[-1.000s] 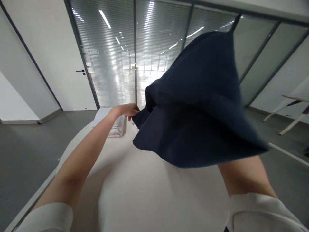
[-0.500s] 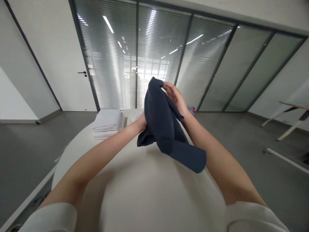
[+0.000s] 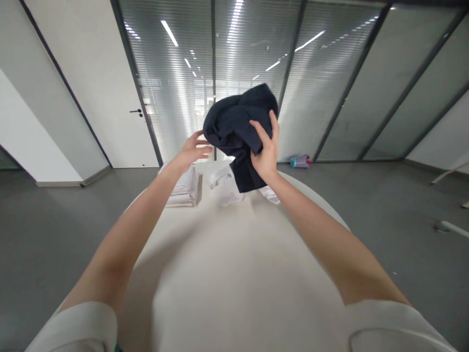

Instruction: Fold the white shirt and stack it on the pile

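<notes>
A dark navy piece of clothing (image 3: 238, 117), bunched and folded over itself, is held up above the far part of the white table (image 3: 234, 274). My right hand (image 3: 266, 155) grips its right side, with fingers spread over the cloth. One flap of the garment hangs down beside that hand. At the garment's left edge is my left hand (image 3: 191, 151), its fingers stretched out and apart. Whether the fingertips touch the cloth I cannot tell. The garment's exact kind is hidden by the folds.
A stack of folded white items (image 3: 183, 190) stands at the table's far left. Crumpled, whitish see-through plastic (image 3: 227, 188) lies at the far middle. Beyond the table, a blue-and-red striped object (image 3: 300, 161) is on the floor by the glass partition (image 3: 252, 63).
The garment has been raised and turned, and its long lower flap no longer hangs toward me. My left hand has come off it to the left. My right hand now shows gripping its front.
</notes>
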A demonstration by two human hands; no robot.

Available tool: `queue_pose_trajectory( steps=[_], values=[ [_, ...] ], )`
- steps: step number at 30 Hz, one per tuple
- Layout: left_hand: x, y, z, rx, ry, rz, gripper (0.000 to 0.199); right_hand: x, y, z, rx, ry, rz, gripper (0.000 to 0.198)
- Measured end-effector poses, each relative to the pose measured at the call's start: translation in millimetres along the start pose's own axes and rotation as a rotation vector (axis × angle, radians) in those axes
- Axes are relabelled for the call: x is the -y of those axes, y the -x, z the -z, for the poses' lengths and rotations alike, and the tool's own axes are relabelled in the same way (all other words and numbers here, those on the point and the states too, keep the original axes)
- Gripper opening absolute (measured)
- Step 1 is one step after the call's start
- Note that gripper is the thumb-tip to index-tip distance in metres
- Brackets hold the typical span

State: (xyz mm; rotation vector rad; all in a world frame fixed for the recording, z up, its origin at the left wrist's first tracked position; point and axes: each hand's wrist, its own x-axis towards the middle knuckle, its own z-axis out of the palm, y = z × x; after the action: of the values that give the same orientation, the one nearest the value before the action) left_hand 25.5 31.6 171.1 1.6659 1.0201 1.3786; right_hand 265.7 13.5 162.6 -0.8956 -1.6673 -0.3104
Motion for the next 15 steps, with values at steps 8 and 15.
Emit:
queue_pose_trajectory(
  steps=[8,15],
  values=[
    [28.3,30.9,100.1,0.008,-0.406,0.161,0.067,-39.0,21.7,-57.3,0.776,0.292,-0.333,0.061],
    [62.2,45.8,136.6,0.214,-0.838,0.237,0.075,-62.5,40.4,-63.2,1.006,0.248,-0.390,0.078]
  ],
)
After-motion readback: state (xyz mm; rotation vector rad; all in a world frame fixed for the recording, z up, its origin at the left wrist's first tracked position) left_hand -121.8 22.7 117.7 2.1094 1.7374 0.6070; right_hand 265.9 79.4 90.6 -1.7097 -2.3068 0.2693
